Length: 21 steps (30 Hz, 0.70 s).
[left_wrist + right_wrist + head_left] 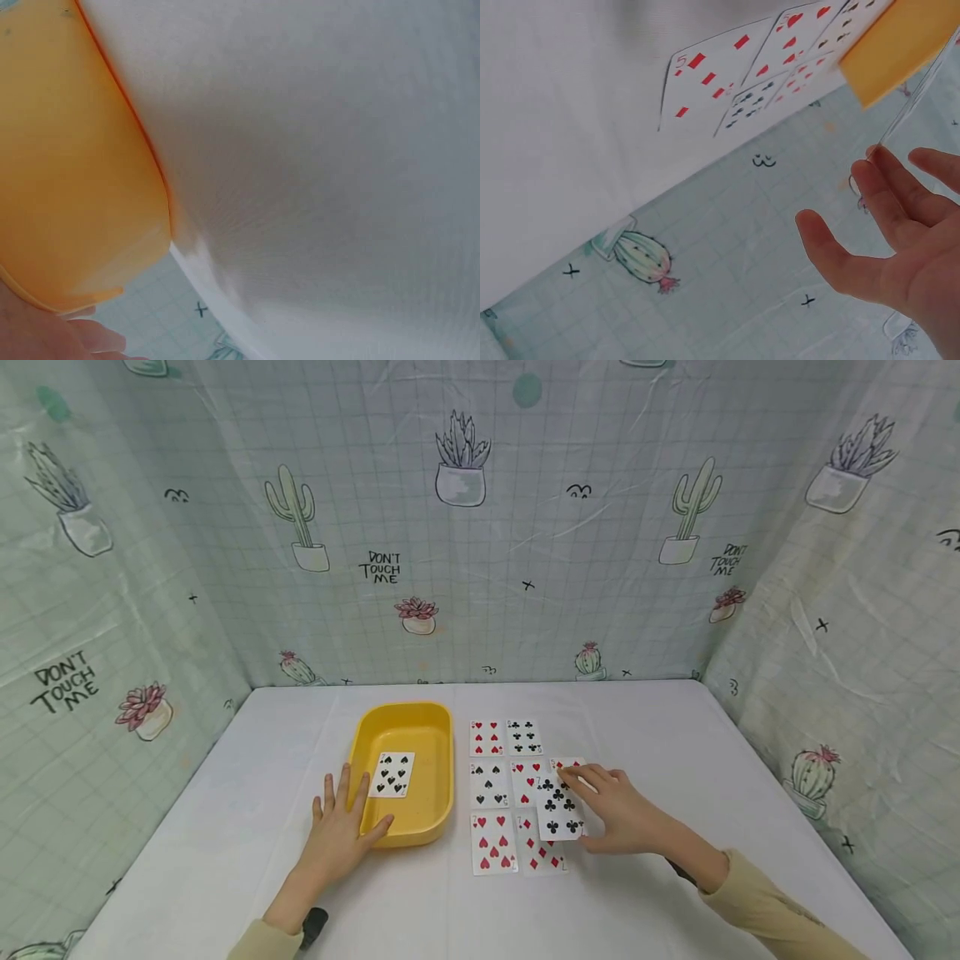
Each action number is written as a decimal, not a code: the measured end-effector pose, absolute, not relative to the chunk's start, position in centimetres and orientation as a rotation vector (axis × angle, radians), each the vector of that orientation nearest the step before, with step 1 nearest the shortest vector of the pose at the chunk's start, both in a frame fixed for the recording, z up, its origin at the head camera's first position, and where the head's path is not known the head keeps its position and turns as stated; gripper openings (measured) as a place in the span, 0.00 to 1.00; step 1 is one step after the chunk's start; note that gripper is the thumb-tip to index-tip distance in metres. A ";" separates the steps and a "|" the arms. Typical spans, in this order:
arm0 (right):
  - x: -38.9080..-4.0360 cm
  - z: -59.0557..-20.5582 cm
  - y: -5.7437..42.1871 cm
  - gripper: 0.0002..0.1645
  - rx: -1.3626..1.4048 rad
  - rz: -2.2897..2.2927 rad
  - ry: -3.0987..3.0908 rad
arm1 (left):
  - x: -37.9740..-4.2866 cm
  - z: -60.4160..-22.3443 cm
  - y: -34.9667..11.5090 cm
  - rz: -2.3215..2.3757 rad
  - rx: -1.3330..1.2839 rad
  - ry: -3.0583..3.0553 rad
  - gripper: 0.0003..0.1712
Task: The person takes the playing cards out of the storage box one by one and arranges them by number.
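Note:
My right hand holds a seven of clubs playing card by its edges, raised over the laid-out cards. The card overlaps the seven of diamonds, five of hearts and five of diamonds below. In the right wrist view it shows nearly edge-on at the fingertips. On the left, my left hand lies with spread fingers over the near left rim of a yellow tray. Inside that tray is a seven of spades, face up.
A six of hearts and a six of clubs make the back row. The five of spades is in the middle row, with the seven of hearts in front. A printed cloth encloses the white table.

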State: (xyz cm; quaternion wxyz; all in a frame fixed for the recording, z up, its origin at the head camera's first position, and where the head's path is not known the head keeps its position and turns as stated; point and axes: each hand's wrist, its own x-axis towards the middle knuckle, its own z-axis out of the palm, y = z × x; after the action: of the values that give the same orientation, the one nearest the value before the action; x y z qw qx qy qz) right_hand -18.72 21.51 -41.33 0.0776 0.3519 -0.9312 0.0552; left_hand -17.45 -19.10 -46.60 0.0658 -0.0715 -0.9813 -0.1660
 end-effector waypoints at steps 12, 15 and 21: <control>-18.1 -42.6 24.9 0.53 1.045 0.153 -2.865 | -17.3 -46.6 -19.1 -0.511 -0.207 -2.966 0.47; -18.1 -43.0 25.8 0.53 1.041 0.155 -2.879 | -17.3 -46.6 -19.1 -0.513 -0.206 -2.968 0.47; -18.1 -43.5 26.7 0.52 0.999 0.166 -2.954 | -17.2 -46.5 -19.0 -0.507 -0.209 -2.950 0.46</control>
State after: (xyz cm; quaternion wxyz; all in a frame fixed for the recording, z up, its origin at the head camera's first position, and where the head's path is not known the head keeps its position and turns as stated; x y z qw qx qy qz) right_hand -18.09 26.72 -43.52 0.0096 0.3200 -0.9459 0.0531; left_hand -17.23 -19.00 -46.53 0.0706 -0.0695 -0.9807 -0.1686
